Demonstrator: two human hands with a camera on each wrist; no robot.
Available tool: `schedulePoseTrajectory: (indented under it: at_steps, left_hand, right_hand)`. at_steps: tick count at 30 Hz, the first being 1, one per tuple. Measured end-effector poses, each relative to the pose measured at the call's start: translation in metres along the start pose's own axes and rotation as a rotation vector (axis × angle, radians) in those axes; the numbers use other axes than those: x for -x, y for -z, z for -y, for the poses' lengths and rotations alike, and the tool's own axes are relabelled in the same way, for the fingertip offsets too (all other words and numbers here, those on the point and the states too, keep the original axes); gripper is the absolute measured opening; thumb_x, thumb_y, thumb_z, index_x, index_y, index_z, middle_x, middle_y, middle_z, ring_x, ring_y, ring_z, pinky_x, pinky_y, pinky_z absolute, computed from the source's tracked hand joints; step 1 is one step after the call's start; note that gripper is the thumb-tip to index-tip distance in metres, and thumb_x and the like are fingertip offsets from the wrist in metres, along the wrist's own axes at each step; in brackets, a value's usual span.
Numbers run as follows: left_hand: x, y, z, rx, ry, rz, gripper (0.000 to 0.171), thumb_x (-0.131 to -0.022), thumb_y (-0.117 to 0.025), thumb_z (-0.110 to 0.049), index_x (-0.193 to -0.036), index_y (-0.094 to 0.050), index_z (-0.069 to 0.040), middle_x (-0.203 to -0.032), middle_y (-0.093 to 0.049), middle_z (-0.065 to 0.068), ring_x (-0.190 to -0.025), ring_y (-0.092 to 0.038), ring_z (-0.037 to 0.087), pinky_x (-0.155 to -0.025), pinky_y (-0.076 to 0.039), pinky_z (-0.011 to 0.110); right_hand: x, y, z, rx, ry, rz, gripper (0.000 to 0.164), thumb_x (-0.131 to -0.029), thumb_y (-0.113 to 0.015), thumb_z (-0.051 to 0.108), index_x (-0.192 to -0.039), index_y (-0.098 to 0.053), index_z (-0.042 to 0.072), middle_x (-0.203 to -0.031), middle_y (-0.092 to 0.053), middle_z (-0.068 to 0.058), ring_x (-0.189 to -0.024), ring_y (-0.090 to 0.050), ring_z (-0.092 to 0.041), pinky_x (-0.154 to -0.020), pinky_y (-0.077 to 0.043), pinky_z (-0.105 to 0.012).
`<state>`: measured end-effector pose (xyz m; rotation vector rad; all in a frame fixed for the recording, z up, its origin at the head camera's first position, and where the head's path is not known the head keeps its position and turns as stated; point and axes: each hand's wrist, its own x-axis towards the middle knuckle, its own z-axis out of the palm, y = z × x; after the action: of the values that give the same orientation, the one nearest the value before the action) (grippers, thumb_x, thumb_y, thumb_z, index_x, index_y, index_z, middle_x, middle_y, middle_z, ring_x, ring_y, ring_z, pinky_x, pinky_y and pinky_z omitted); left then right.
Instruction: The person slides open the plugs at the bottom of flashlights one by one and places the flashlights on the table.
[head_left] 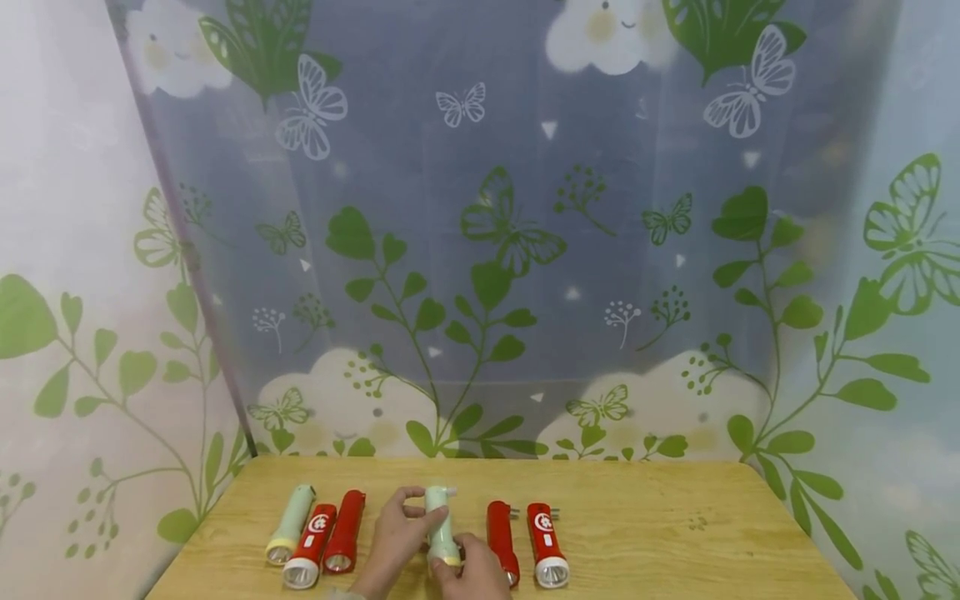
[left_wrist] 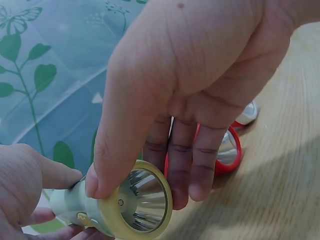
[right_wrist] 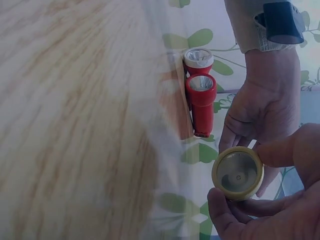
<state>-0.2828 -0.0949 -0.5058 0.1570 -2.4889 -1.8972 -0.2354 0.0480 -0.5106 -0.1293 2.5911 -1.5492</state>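
In the head view a pale green flashlight (head_left: 441, 528) with a cream-yellow rim is held between both hands, lens end toward me. A pale plug piece juts sideways from its tail. My left hand (head_left: 397, 533) grips the body, with the thumb across it. My right hand (head_left: 480, 571) holds the lens end between thumb and fingers. In the left wrist view, the right thumb presses just behind the yellow rim (left_wrist: 167, 192) and the left fingers wrap the body. The right wrist view shows the round lens (right_wrist: 238, 171) face on, the right fingers around its rim.
Left on the wooden table (head_left: 675, 517) lie another green flashlight (head_left: 294, 518), a white-rimmed red flashlight (head_left: 311, 542) and an all-red flashlight (head_left: 347, 529). To the right are a red flashlight (head_left: 501, 537) and a white-rimmed one (head_left: 546, 542), metal prongs sticking out. A printed curtain (head_left: 480, 333) hangs behind.
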Motion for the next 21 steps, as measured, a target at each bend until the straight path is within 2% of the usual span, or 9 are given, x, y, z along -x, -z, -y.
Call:
schedulePoseTrajectory:
  at_steps: [8,16,21]
  left_hand:
    - [-0.002,-0.002,0.008,-0.009,0.003,0.049,0.059,-0.090,-0.077,-0.023,-0.134,-0.050,0.006,-0.104,-0.066,0.022,-0.080,-0.067,0.020,-0.063,-0.061,0.032]
    - [-0.004,-0.006,0.017,-0.050,0.018,0.055,0.057,-0.090,-0.077,-0.025,-0.131,-0.054,0.007,-0.100,-0.070,0.020,-0.077,-0.067,0.017,-0.063,-0.058,0.031]
    - [-0.005,-0.007,0.020,-0.057,0.008,0.065,0.057,-0.090,-0.077,-0.026,-0.131,-0.053,0.007,-0.100,-0.071,0.019,-0.077,-0.067,0.016,-0.065,-0.058,0.032]
  right_hand:
    - [-0.002,-0.004,-0.003,0.061,-0.048,-0.001,0.047,-0.092,-0.074,0.031,-0.120,-0.062,-0.005,-0.092,-0.067,-0.006,-0.081,-0.061,-0.019,-0.071,-0.052,-0.041]
    - [-0.004,-0.007,-0.004,0.131,-0.141,0.005,0.049,-0.091,-0.076,0.032,-0.119,-0.063,-0.006,-0.105,-0.072,-0.016,-0.096,-0.068,-0.031,-0.081,-0.056,-0.054]
    - [-0.005,-0.007,-0.003,0.147,-0.165,0.025,0.046,-0.091,-0.075,0.031,-0.117,-0.064,-0.005,-0.102,-0.072,-0.015,-0.094,-0.069,-0.032,-0.080,-0.055,-0.055]
